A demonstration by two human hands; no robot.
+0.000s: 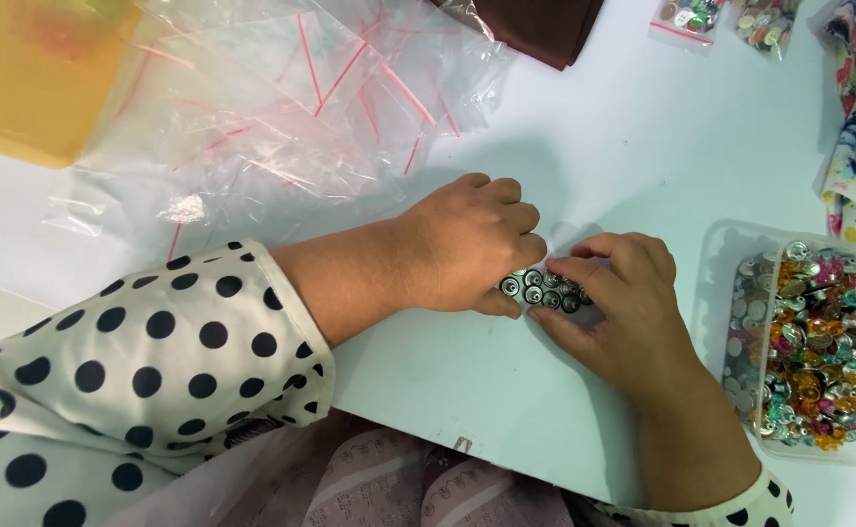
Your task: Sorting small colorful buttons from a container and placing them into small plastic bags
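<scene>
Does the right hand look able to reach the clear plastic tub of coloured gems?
Probably yes: the right hand lies just beside the clear plastic tub of coloured gems, bare white table between, though it holds small metal buttons.

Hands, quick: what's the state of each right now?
Left hand: fingers curled, pinching one end of the cluster of small round metal buttons on the white table.
Right hand: fingers curled, gripping the cluster's other end.

Between your hands lie shiny metal buttons (543, 289) on the smooth, matt white table (642, 146). Right of them, a clear plastic tub (730, 244) holds glossy metal and coloured pieces. Above-left of the buttons, thin crinkled plastic bags (281, 107) gleam.
</scene>
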